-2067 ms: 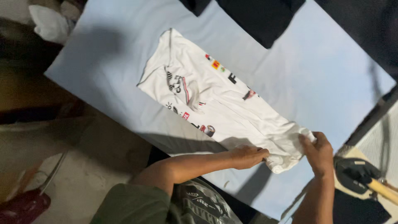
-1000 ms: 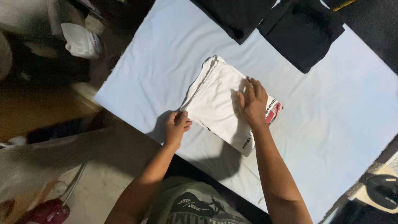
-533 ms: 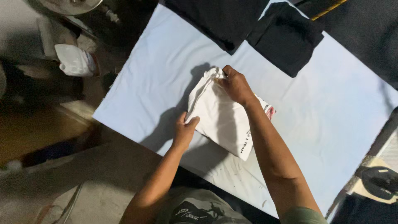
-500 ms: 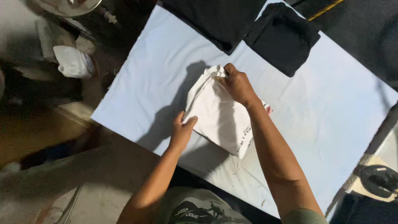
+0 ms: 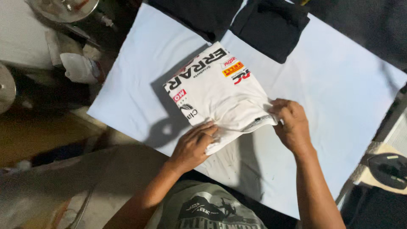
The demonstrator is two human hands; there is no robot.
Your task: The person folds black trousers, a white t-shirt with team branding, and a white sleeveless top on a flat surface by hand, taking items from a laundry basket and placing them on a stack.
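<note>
A folded white T-shirt [image 5: 216,91] with black lettering and small red and yellow patches lies on a pale blue padded table [image 5: 335,89]. Its printed side faces up. My left hand [image 5: 193,144] grips the shirt's near left corner, fingers curled over the fabric. My right hand [image 5: 290,123] pinches the near right edge, where a dark-trimmed hem shows. The near edge is lifted slightly and wrinkled between my hands.
Two folded black garments [image 5: 271,27] lie at the table's far edge. A clothes iron [image 5: 388,169] rests at the right, off the table. A white cloth [image 5: 76,68] and metal items [image 5: 63,8] sit at the left, beyond the table edge.
The shirt has been turned over, so the printed side now faces up. Both hands moved from the far and left edges to its near corners.
</note>
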